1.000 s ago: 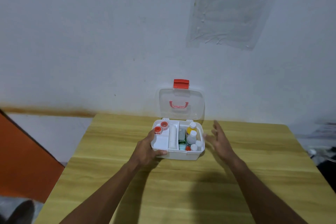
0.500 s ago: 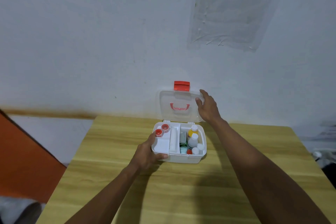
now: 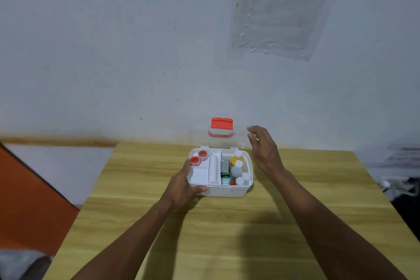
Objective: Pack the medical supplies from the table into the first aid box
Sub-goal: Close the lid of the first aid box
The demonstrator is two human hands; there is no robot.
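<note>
Two hands are reached forward over the wooden surface [image 3: 204, 245]. The first aid box [image 3: 225, 191], set near the far edge with its clear lid [image 3: 221, 141] raised, is gripped at its front left corner by the left hand [image 3: 181, 185]. The right hand [image 3: 264, 150] is held beside the lid's right edge, fingers [image 3: 255, 130] loosely bent; contact cannot be told.
</note>
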